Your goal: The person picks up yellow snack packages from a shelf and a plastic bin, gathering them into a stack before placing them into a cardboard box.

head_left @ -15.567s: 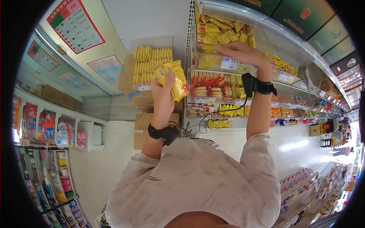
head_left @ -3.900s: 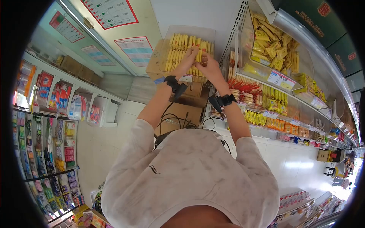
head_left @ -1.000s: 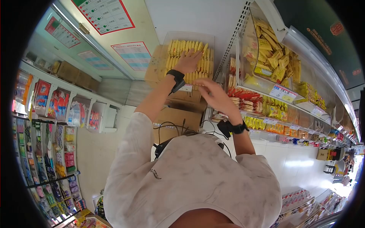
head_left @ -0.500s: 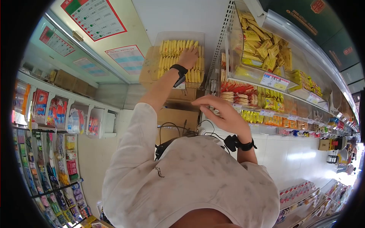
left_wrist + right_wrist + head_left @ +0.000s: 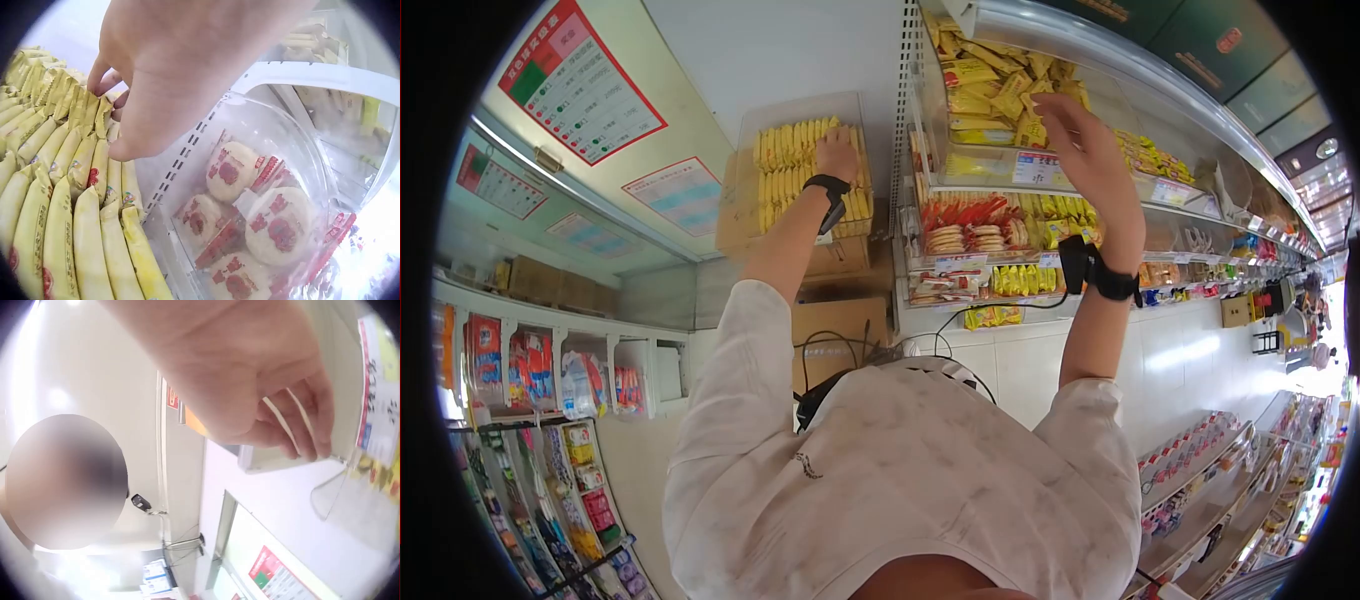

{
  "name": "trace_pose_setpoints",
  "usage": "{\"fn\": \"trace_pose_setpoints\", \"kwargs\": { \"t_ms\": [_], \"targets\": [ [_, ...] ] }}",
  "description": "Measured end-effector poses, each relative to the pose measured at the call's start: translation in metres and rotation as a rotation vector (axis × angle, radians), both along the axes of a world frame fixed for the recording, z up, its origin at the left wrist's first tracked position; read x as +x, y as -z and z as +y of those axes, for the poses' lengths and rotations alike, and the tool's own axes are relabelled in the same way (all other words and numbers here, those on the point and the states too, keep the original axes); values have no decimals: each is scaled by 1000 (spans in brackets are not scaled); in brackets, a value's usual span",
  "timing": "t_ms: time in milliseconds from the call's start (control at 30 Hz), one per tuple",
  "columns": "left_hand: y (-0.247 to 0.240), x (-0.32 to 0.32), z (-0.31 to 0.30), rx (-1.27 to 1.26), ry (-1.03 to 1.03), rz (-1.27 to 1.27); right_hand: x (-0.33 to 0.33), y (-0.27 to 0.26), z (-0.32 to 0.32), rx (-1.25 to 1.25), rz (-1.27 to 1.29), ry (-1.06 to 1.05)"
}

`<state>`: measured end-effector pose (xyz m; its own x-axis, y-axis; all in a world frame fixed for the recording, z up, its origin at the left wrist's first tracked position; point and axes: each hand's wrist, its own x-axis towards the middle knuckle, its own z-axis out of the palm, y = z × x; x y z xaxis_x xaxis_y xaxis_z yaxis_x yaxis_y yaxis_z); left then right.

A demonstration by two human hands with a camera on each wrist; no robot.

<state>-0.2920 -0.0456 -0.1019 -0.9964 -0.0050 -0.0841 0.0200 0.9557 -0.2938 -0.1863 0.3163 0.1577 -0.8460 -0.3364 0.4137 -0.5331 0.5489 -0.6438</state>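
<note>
In the head view, my left hand (image 5: 837, 157) is over the right side of a clear bin (image 5: 750, 112) of upright yellow packets (image 5: 785, 150). The left wrist view shows its fingers and thumb around the tops of some yellow packets (image 5: 103, 117); part of this grip is hidden behind the hand (image 5: 169, 75). My right hand (image 5: 1092, 160) is raised before the upper shelf bin of loose yellow packets (image 5: 975, 95), fingers loosely bent and holding nothing. The right wrist view shows that hand (image 5: 250, 375) empty beside a price label (image 5: 378, 394).
Round biscuits in red-marked wrappers (image 5: 985, 238) lie on the shelf below the upper bin. A cardboard box (image 5: 840, 325) stands under the packet bin, with black cables (image 5: 870, 345) near it. Hanging goods (image 5: 530, 365) are at the left; a person (image 5: 65, 481) appears in the right wrist view.
The view has turned toward the shelves. My right hand has risen from in front of the body to the upper shelf bin. My left hand stays at the bin of upright packets.
</note>
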Motion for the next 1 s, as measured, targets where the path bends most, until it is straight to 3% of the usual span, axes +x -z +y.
{"fn": "trace_pose_setpoints", "kwargs": {
  "t_ms": [233,333,433,533,633,733,833,933,1000],
  "targets": [
    [-15,-2,-3,313,-29,11,-52,11,3,371,10,-59],
    [-44,32,9,368,23,202,-74,14,-4,472,-67,-84],
    [-77,58,5,741,34,209,-80,15,-13,543,-105,-24],
    [-110,109,10,890,79,499,-94,25,-12,526,-20,86],
    [-138,142,13,1026,118,618,-90,26,3,333,220,93],
    [-162,172,16,1231,179,608,-55,9,3,160,271,192],
    [-178,195,26,1274,232,613,-25,0,-3,-83,200,178],
    [-205,219,44,1372,257,502,-1,1,-1,-213,229,40],
    [-213,225,55,1508,279,423,23,1,-8,-458,96,-104]
  ]
}}
